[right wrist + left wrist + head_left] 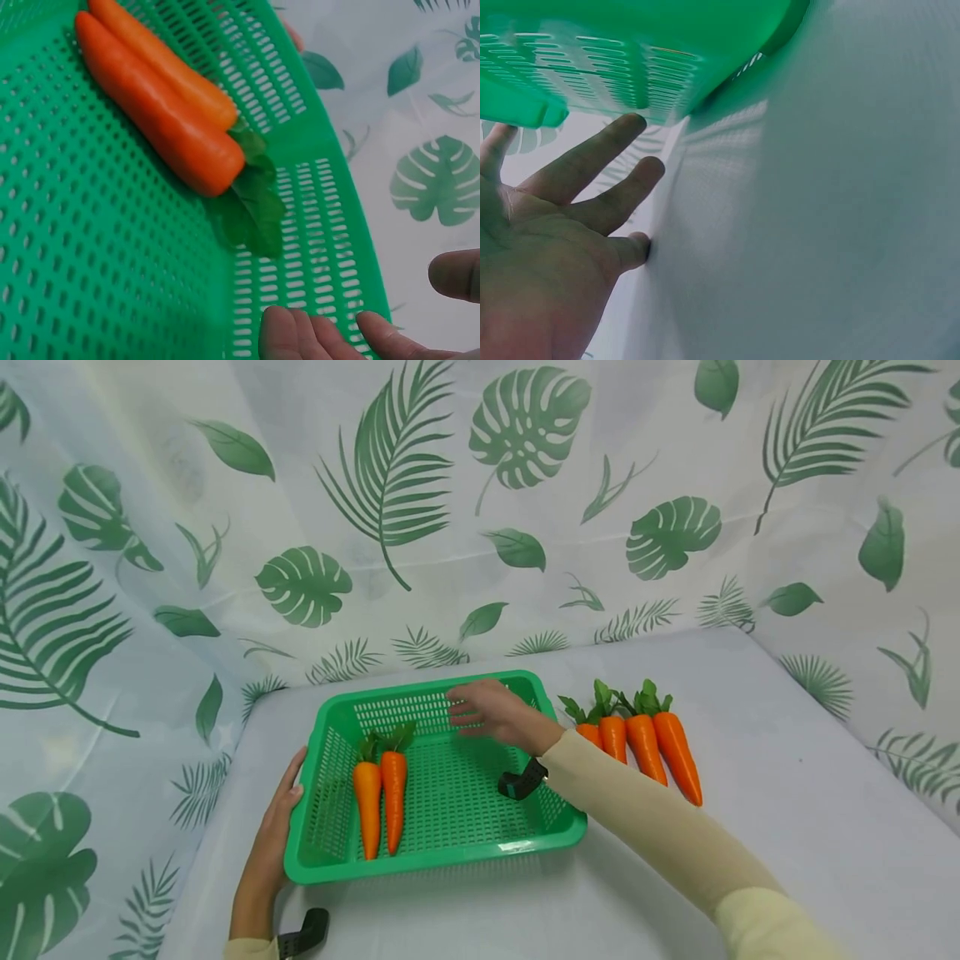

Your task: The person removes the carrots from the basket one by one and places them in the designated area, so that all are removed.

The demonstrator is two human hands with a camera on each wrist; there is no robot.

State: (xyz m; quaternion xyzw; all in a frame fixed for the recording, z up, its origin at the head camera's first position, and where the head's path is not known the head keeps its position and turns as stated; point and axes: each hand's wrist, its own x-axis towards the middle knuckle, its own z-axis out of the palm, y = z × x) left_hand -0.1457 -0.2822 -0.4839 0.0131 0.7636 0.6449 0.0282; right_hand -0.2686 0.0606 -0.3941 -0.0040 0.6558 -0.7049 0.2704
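A green plastic basket (465, 852) with slotted walls stands on the table. Two orange carrots (393, 802) with leafy tops lie side by side in its left part; the right wrist view shows these carrots (161, 109) close up. My left hand (276, 827) is at the basket's left side, thumb near the rim; in the left wrist view its fingers (592, 161) are spread and fairly straight beside the slotted wall. Over the basket's far right part hovers my right hand (491, 710), holding nothing, its fingers (279, 334) extended in the right wrist view.
Several more carrots (677, 756) lie on the table to the right of the basket, partly hidden behind my right forearm. White cloth (810, 793) covers the table. A leaf-printed curtain (600, 602) hangs along the back and sides. Each wrist wears a black band (522, 781).
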